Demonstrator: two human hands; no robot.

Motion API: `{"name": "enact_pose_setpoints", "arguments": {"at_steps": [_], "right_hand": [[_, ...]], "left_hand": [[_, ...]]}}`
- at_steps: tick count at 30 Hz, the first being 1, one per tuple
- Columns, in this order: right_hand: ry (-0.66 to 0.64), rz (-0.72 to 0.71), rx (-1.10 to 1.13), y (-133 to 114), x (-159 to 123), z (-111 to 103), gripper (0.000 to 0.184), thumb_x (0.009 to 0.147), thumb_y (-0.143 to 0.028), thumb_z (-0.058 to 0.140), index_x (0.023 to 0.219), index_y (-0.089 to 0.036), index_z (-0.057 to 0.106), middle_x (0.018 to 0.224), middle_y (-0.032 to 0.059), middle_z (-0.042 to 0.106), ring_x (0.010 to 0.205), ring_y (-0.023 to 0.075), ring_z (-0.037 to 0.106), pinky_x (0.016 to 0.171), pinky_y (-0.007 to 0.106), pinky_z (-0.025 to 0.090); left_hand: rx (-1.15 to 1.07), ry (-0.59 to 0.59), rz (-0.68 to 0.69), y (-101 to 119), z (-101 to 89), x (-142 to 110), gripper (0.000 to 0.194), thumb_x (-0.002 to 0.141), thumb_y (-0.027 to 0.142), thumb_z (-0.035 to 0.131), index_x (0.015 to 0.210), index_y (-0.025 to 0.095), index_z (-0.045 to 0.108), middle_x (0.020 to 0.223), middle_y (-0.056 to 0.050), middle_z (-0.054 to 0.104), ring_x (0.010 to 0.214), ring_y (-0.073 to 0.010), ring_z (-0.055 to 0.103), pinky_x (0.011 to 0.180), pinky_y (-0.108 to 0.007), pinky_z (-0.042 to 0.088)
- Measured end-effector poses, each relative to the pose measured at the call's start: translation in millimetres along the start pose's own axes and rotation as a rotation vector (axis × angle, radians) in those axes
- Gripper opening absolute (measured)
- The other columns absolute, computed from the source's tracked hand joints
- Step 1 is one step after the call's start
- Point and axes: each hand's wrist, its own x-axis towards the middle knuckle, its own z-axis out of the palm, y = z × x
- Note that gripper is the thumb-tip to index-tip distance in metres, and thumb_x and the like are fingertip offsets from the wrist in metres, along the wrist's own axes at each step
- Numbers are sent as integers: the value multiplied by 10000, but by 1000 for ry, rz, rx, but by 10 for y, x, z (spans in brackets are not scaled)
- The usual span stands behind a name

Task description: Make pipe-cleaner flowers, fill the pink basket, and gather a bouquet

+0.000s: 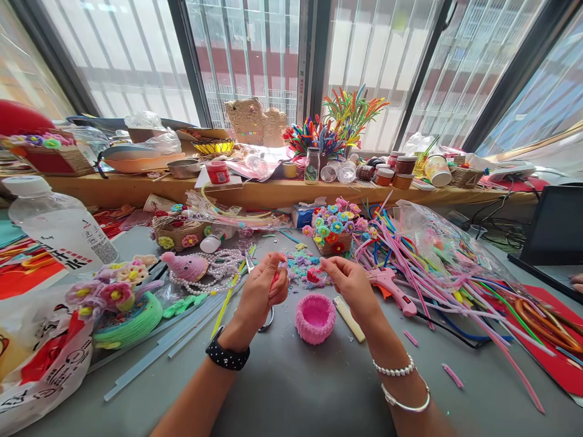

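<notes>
My left hand [265, 286] is closed, thumb pressed to the curled fingers, with a small reddish bit showing among them that I cannot make out. My right hand [350, 280] is raised opposite it in a pinch; whatever is between the fingertips is too small to name. Just left of those fingertips shows a small red fuzzy piece [314, 276], and I cannot tell whether it is held or lies behind. Below and between both hands stands a pink fuzzy pipe-cleaner basket [315, 320]. Scissors [249, 261] lie partly hidden behind my left hand.
Right of my right hand lies a pink glue gun [392, 291] with a black cord, beside many pipe cleaners [437, 303]. Clear glue sticks [150, 364], a green flower basket [130, 321] and a plastic bottle [59, 224] are left. A flower-filled basket [334, 227] stands behind.
</notes>
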Motion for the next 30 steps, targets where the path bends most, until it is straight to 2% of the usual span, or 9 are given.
{"name": "enact_pose_setpoints", "arguments": {"at_steps": [3, 6, 8, 11, 17, 20, 25, 27, 30], "right_hand": [[-9, -26, -5, -1, -9, -3, 274, 721, -420, 507, 663, -156, 546, 492, -66, 304, 436, 52, 208, 398, 203, 165], [-33, -88, -47, -9, -20, -3, 263, 737, -405, 497, 669, -157, 550, 515, -56, 348, 464, 58, 265, 428, 200, 214], [-51, -127, -89, -15, -26, 2, 258, 747, -394, 490, 672, -154, 550, 544, -44, 393, 501, 67, 318, 463, 199, 256], [-71, -142, -133, -21, -31, 14, 265, 757, -395, 475, 673, -152, 541, 582, -30, 437, 542, 79, 371, 505, 202, 297], [-72, -161, -196, -19, -39, 22, 269, 755, -421, 463, 728, -163, 535, 612, -21, 458, 557, 95, 411, 517, 211, 339], [89, -242, -276, -14, -42, 24, 275, 747, -407, 483, 902, -182, 515, 706, -3, 485, 632, 117, 449, 571, 229, 382], [358, -447, -387, -20, -73, 57, 395, 724, -377, 530, 1062, -200, 427, 1012, 67, 455, 869, 168, 449, 761, 323, 398], [338, -545, -454, -28, -101, 92, 380, 702, -369, 561, 1031, -207, 461, 994, 66, 447, 873, 178, 445, 762, 337, 400], [162, -675, -592, -20, -132, 158, 327, 682, -366, 590, 976, -235, 534, 952, 55, 454, 876, 191, 442, 771, 346, 398]], "left_hand": [[227, 1, 41, -44, -13, 7, 250, 764, 443, 433, 781, 195, 446, 345, 110, 302, 278, -34, 206, 301, -144, 165], [458, -92, 63, -89, -21, 5, 322, 783, 465, 370, 775, 169, 496, 358, 85, 357, 298, -42, 292, 328, -161, 227], [548, -147, 49, -103, -7, -7, 318, 764, 457, 410, 740, 160, 522, 371, 82, 363, 314, -38, 305, 341, -166, 240], [585, -126, 8, -99, 30, -22, 258, 705, 419, 524, 700, 160, 525, 392, 89, 366, 322, -29, 295, 330, -160, 221], [475, -107, -62, -83, 45, -22, 236, 689, 385, 559, 763, 163, 526, 427, 88, 380, 336, -24, 301, 322, -146, 217], [296, -76, -80, -80, 36, -12, 198, 705, 350, 554, 763, 165, 512, 483, 70, 430, 367, -26, 349, 350, -143, 260], [-218, 107, -55, -68, 15, 34, 130, 750, 295, 500, 759, 165, 500, 643, 24, 520, 557, -64, 492, 573, -196, 423], [-322, 187, -61, -77, 9, 51, 125, 753, 280, 494, 733, 157, 504, 670, 8, 542, 598, -81, 516, 616, -226, 439], [-344, 221, -76, -120, 23, 54, 110, 750, 261, 500, 756, 152, 520, 714, -10, 571, 633, -99, 535, 631, -248, 448]]}}
